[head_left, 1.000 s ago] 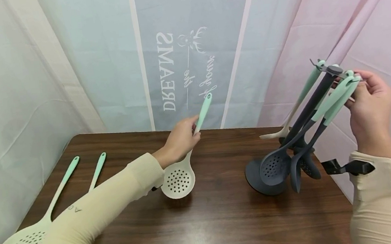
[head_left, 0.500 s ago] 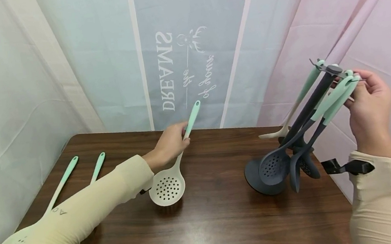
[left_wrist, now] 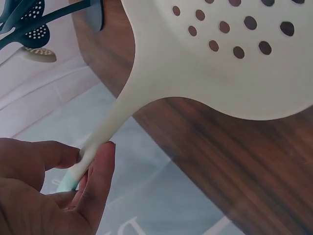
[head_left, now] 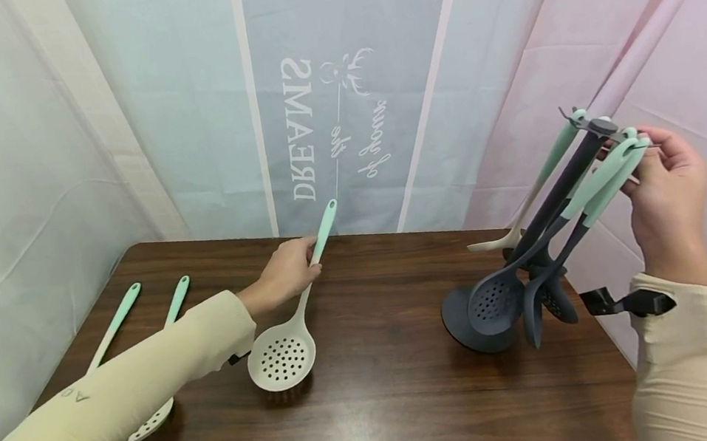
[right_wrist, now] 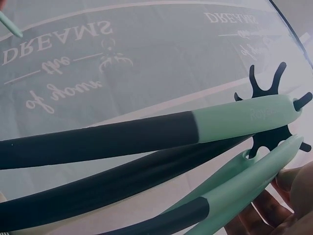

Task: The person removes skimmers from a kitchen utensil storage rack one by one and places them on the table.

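My left hand (head_left: 289, 270) pinches a cream skimmer (head_left: 282, 356) with a mint handle near its neck. The perforated bowl hangs low over the table's middle and fills much of the left wrist view. On the right stands a dark utensil stand (head_left: 558, 195), hung with several mint-handled utensils. At its top my right hand (head_left: 670, 208) holds the hooked end, fingers partly behind the handles. The right wrist view shows the hooks (right_wrist: 269, 139) with handle ends looped over them. Which part those fingers grip is partly hidden.
Two more mint-handled utensils lie at the left: one handle (head_left: 118, 318) with its head behind my sleeve, and a perforated one (head_left: 152, 426) partly covered. The brown table (head_left: 385, 410) meets printed curtains at the back. A round base (head_left: 463, 318) supports the stand.
My left hand has carried the skimmer leftward and a little toward me, and its bowl now hangs lower in view. The right hand and the stand have stayed put.
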Demonstrator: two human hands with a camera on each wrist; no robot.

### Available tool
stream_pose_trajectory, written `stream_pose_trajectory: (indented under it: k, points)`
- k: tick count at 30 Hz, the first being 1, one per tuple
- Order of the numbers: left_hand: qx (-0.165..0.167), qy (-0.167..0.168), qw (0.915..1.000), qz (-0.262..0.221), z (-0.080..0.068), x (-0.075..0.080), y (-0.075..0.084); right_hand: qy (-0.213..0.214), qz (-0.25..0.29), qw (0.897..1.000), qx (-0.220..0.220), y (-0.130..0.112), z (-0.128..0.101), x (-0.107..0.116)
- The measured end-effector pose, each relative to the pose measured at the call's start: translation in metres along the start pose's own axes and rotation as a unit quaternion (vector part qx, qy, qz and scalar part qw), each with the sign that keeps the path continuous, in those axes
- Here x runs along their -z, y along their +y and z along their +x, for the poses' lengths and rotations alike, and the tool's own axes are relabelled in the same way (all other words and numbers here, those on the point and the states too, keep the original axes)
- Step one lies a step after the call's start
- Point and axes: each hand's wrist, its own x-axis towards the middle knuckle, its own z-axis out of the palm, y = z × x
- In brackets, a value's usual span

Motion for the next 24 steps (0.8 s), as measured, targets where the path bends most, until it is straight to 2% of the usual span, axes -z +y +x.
stream_pose_trajectory:
  k: [6,16,24]
  points:
    - [0.022,-0.007,0.9997,-0.010,-0.010,0.002,-0.009,-0.006,-0.002,1.000,0.000,-0.001,-0.001,0.002]
    - [0.031,-0.014,0.9993,-0.013,-0.021,0.009,-0.024,-0.004,-0.022,1.000,0.001,-0.001,-0.002,0.001]
    - [0.052,-0.030,0.9982,0.002,-0.031,0.010,-0.040,-0.002,-0.020,1.000,0.003,0.000,-0.001,-0.001]
